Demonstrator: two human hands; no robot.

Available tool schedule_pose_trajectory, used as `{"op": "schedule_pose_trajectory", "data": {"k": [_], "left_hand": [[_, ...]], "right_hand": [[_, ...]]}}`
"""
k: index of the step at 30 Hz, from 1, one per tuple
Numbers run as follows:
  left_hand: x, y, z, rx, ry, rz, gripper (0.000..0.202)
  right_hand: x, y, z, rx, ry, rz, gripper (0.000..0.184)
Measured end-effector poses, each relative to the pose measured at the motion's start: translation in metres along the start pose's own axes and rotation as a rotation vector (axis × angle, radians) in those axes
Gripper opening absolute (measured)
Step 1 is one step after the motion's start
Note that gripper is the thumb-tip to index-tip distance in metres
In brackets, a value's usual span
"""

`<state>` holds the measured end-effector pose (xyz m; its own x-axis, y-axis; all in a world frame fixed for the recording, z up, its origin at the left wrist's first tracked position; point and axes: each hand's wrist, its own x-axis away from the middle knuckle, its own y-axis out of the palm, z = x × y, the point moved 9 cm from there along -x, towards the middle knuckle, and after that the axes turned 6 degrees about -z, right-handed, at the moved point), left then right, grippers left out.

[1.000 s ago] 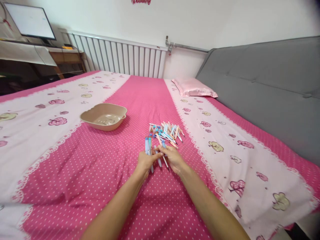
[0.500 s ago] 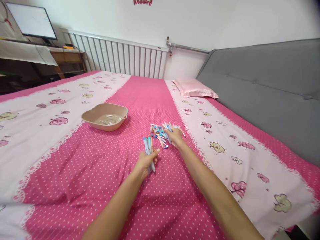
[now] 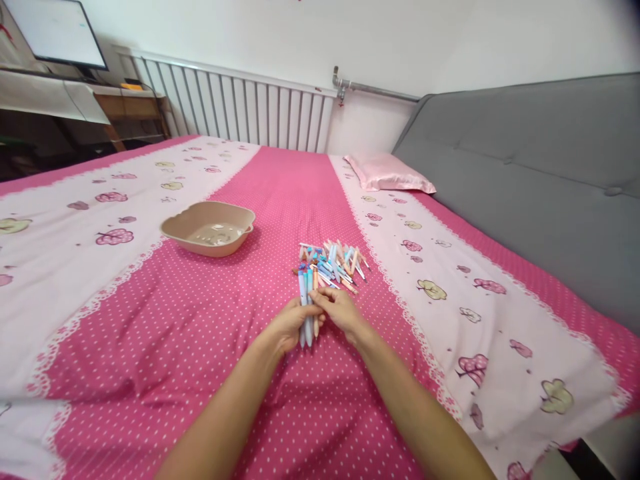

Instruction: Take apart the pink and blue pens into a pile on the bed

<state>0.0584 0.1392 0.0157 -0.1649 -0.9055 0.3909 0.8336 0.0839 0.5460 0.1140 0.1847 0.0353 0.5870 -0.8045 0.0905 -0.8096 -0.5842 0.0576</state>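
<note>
My left hand (image 3: 291, 325) is wrapped round a small bunch of pens (image 3: 309, 280) with blue, teal and orange ends, held upright with their pointed ends down. From the right, my right hand (image 3: 343, 312) meets the bunch, its thumb and fingers closed on a pen at the bunch's right side. Just beyond both hands lies a loose pile of pens (image 3: 336, 261), in pale pink, white, blue and orange, with small blue pieces among them. The pile's near edge is partly hidden behind the held pens.
A beige basin (image 3: 213, 250) with small pale things inside stands to the left on the pink dotted bedspread (image 3: 200, 347). Farther back are a pink pillow (image 3: 390, 175), a grey padded headboard (image 3: 540, 147), a white radiator (image 3: 255, 110) and a desk monitor (image 3: 57, 30).
My right hand has come back from the pile to the bunch in my left hand. The left hand has shifted slightly right, and the bunch stands more upright.
</note>
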Motion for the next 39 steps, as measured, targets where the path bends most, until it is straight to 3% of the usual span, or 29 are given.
{"op": "schedule_pose_trajectory", "data": {"k": [4,10,16,23,28,35,39], "left_hand": [[0.001,0.001,0.001,-0.005,0.017,0.01,0.012],[-0.003,0.006,0.003,-0.047,0.066,-0.05,0.008],[-0.003,-0.009,0.01,-0.145,0.152,0.082,0.02],[0.004,0.004,0.021,-0.311,0.251,0.061,0.034],[0.002,0.001,0.013,-0.257,0.216,0.067,0.031],[0.004,0.013,0.004,-0.124,0.051,-0.097,0.017],[0.006,0.018,0.005,-0.03,0.025,-0.129,0.014]], "right_hand": [[0.004,-0.014,0.004,-0.171,0.016,0.115,0.036],[0.005,-0.034,0.015,-0.433,0.138,0.151,0.034],[0.009,-0.029,0.015,-0.457,0.195,0.116,0.028],[0.011,-0.022,0.017,-0.374,0.212,0.087,0.03],[0.008,-0.025,0.011,-0.306,0.119,0.1,0.03],[0.008,-0.014,0.004,-0.436,0.142,-0.107,0.029],[0.011,-0.006,-0.006,-0.487,0.128,-0.235,0.031]]}}
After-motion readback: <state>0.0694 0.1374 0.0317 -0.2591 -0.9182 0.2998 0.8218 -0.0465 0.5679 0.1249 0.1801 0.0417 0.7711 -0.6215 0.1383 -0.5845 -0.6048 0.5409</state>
